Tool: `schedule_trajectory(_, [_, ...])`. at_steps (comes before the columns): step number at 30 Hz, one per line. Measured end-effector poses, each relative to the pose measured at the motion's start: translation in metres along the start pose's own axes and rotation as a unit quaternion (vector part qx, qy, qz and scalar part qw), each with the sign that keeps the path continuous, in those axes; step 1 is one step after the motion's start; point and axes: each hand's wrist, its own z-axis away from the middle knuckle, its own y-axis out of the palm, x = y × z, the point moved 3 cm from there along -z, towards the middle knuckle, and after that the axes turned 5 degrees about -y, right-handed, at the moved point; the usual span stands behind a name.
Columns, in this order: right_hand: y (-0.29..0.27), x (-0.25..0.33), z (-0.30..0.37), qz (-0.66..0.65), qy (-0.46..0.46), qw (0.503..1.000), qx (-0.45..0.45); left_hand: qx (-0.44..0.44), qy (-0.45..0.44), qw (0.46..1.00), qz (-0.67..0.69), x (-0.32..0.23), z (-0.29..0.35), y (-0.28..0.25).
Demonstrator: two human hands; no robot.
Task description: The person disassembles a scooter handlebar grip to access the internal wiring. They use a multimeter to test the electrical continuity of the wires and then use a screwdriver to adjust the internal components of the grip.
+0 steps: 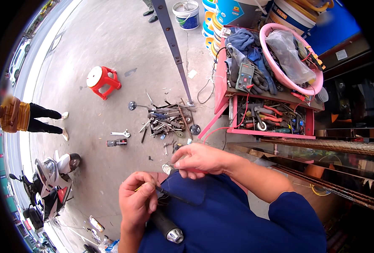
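Observation:
My left hand [138, 194] is closed in a pinch on a thin wire end with yellow and dark parts. A black cable [180, 198] runs from near those fingers across my dark blue shirt. Below this hand lies a black handlebar grip [166, 225] with a silver end cap, against my lap. To the right, my right hand [199, 160] is curled with the fingers closed around a slim red test probe [196, 170], mostly hidden by the fingers. A red lead [220, 127] passes near this hand and up to a grey-green multimeter [244, 76] on the cart.
The pink tool cart [221, 90] carries gloves [258, 57] and a pink basin [319, 80]; its open drawer [275, 135] holds pliers. Loose tools [166, 120] cover the floor ahead, beside a metal post [174, 50]. A red stool [105, 82], a scooter [54, 181] and a person [27, 114] are left.

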Motion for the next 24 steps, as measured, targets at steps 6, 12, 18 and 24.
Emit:
schedule_trajectory(6, [0.005, 0.012, 0.007, 0.337, -0.123, 0.931, -0.066, -0.012, -0.002, 1.0, -0.008, -0.002, 0.003, -0.001])
schedule_trajectory(12, [0.011, 0.014, -0.002, 0.397, -0.126, 0.904, -0.094, -0.009, -0.002, 1.0, 0.0, -0.002, 0.003, 0.0])
schedule_trajectory(18, [0.014, 0.016, -0.006, 0.406, -0.136, 0.898, -0.103, -0.01, 0.003, 1.0, -0.004, 0.0, 0.005, -0.002])
schedule_trajectory(24, [0.01, 0.007, -0.006, 0.408, -0.175, 0.89, -0.107, -0.035, -0.007, 0.998, -0.043, -0.001, 0.004, -0.001])
